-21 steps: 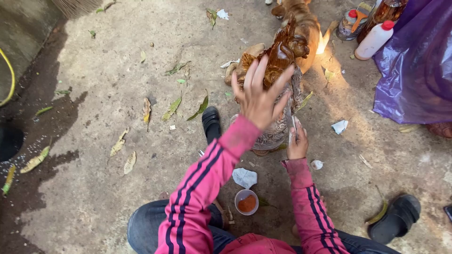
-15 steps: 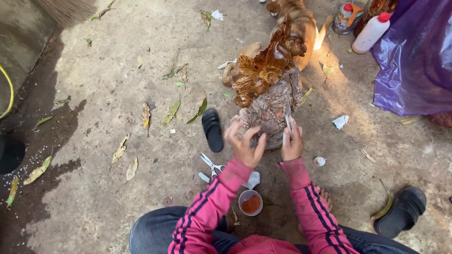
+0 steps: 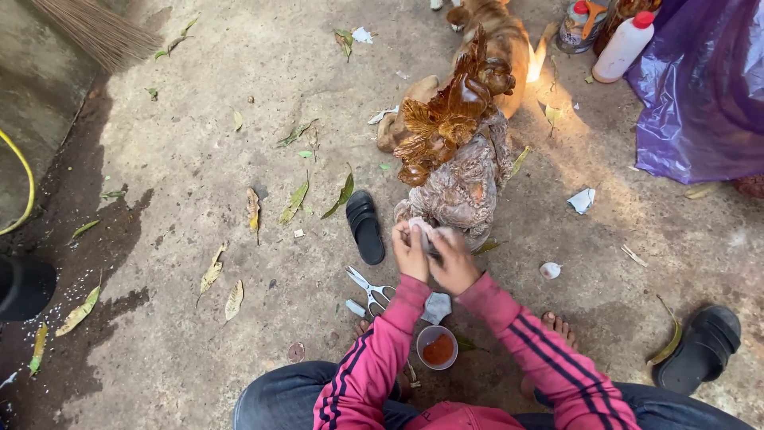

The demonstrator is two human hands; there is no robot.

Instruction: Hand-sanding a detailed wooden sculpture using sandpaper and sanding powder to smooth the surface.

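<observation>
A carved wooden figure stands on the concrete in front of me, its top (image 3: 446, 119) glossy dark brown and its lower part (image 3: 465, 187) pale and rough. My left hand (image 3: 410, 253) and my right hand (image 3: 455, 263) are together at the figure's base. Both pinch a small pale scrap (image 3: 424, 231) held against the wood. Just under my hands lie steel scissors (image 3: 371, 289), a grey paper scrap (image 3: 436, 307) and a small cup of orange-brown paste (image 3: 438, 348). My sleeves are pink with dark stripes.
A black sandal (image 3: 364, 227) lies left of the figure, another (image 3: 700, 347) at the lower right. Behind the figure lies a tan dog (image 3: 497, 36). A white bottle with a red cap (image 3: 623, 46), purple plastic sheet (image 3: 700, 87), broom (image 3: 95, 32) and dry leaves surround.
My left hand came down from the figure's glossy top to its base. My right hand shifted left to meet it, and both now hold the pale scrap.
</observation>
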